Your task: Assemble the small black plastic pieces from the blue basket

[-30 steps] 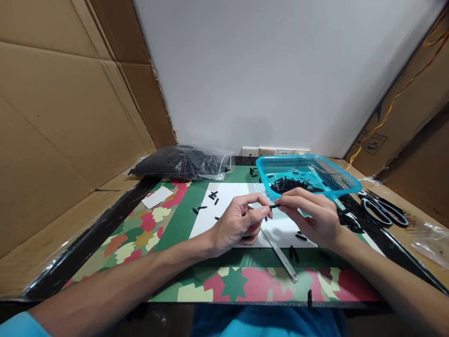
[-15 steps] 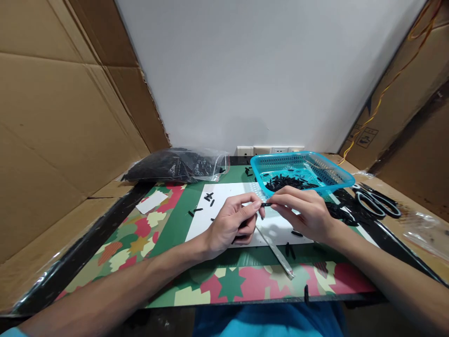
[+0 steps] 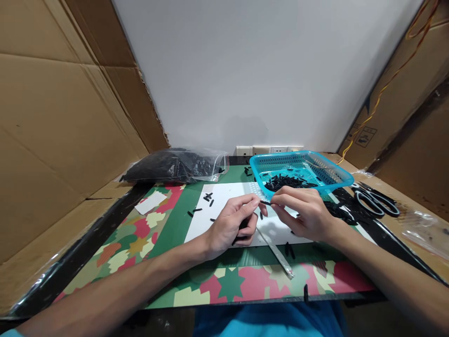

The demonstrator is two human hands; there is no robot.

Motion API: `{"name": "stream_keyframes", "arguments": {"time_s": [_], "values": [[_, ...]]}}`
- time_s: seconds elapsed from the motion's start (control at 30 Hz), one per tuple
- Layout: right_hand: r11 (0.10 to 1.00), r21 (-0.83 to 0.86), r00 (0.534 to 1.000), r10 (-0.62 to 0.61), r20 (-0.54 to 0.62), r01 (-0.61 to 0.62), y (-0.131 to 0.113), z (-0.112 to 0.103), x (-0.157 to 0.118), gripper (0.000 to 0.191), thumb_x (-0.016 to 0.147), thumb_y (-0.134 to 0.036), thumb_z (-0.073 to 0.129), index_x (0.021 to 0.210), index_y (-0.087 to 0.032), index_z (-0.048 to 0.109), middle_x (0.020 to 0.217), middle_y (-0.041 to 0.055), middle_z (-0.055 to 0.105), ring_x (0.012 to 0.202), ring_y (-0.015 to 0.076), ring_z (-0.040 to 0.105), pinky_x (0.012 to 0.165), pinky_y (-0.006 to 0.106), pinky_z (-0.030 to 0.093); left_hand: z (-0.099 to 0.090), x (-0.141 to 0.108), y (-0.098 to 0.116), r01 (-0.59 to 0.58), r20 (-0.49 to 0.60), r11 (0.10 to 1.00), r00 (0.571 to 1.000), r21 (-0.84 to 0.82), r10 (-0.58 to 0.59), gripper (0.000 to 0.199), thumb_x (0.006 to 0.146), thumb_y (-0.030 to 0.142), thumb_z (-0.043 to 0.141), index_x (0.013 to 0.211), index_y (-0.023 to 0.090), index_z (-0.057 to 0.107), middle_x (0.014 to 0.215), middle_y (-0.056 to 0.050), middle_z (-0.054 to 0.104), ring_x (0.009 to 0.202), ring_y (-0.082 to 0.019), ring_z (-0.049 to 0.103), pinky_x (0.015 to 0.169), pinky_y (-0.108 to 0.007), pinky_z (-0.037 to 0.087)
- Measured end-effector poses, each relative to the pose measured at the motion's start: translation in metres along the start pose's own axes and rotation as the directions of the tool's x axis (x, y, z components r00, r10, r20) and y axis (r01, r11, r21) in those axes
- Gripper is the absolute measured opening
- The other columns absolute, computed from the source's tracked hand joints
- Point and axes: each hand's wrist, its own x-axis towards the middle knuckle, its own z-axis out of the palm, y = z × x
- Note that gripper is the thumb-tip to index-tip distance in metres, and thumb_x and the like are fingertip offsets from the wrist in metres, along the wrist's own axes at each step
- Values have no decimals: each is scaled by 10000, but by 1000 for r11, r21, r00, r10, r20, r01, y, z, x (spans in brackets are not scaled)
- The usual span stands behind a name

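Between my two hands, over the white sheet point(image 3: 196, 230), a short black fuzzy strip point(image 3: 265, 202) is stretched level. My left hand point(image 3: 235, 220) pinches its left end with thumb and forefinger, and more black strips point(image 3: 242, 227) show under its curled fingers. The other end sits in the fingertips of my right hand point(image 3: 303, 210). Several similar black pieces point(image 3: 208, 196) lie loose on the sheet. Below my hands a thin whitish stick point(image 3: 277, 255) rests aslant, its upper end near my left fingers.
Behind my right hand stands a blue plastic basket point(image 3: 301, 161) holding many black pieces. Black-handled scissors point(image 3: 375, 201) lie at the right. A clear bag point(image 3: 175, 166) full of black material is at the back left, and cardboard walls point(image 3: 63, 93) flank the table.
The hands stay nearly in place, still pinching the strip, which shows slightly more tilt. My left fingers have shifted a little; the surroundings look the same.
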Motion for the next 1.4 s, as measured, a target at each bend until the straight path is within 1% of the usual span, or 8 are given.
{"name": "stream_keyframes", "arguments": {"time_s": [0.17,0.3,0.4,0.5,0.67,1.03,1.17,1.4], "values": [[941,-258,973,186,-140,-217,15,-8,4,134,972,-220,579,851,-209,636,797,33,681,763,193,595,746,348,419,0,-1,1,28,1,1000,1000,13,-28,385,1025,527,352,1016,202,558,458,106,347,322,-61,255,335,-158,239],[830,-429,934,318,-163,-357,32,-11,2,94,985,-304,595,987,-227,649,953,58,714,965,276,578,905,464,365,0,-1,0,35,-7,999,999,10,-35,393,1019,559,335,1051,218,528,454,109,357,324,-61,244,339,-156,255],[902,-315,955,265,-135,-295,27,-6,1,70,997,-273,591,1018,-227,639,962,49,707,941,248,580,891,437,381,-1,0,-5,64,-5,998,998,1,-64,402,1006,602,334,1061,236,490,457,111,371,326,-62,244,338,-149,255],[987,-124,995,97,-33,-101,5,2,3,62,989,-187,591,1002,-216,644,965,50,703,923,216,582,838,379,411,0,2,-11,135,-3,991,991,-11,-135,466,976,685,301,1085,254,442,463,107,400,323,-70,263,335,-147,255],[998,35,990,-50,132,45,-21,13,5,119,993,-207,613,1103,-197,656,966,60,703,905,213,557,793,364,410,3,2,-15,214,4,976,977,-31,-214,520,944,749,267,1087,269,406,471,113,373,355,-69,248,356,-141,274],[965,259,983,-14,182,-34,-19,16,4,132,1002,-155,576,1116,-194,631,972,68,676,879,203,532,790,368,449,5,3,-18,139,-70,986,987,-92,-146,441,957,684,384,1057,258,446,538,114,353,403,-64,250,356,-132,270],[950,289,990,87,111,-116,-15,7,7,109,1004,-139,562,1079,-200,614,969,62,663,879,197,529,793,356,452,3,5,-13,42,-98,997,994,-70,-49,393,961,638,448,984,246,465,540,114,352,395,-52,228,342,-128,261],[863,388,944,269,191,-324,-10,0,7,76,1033,-211,525,1003,-223,594,973,39,631,924,195,527,823,346,438,5,-1,-10,-47,-74,996,996,71,52,371,990,575,459,886,219,468,470,122,322,365,-41,219,360,-141,258]]}}
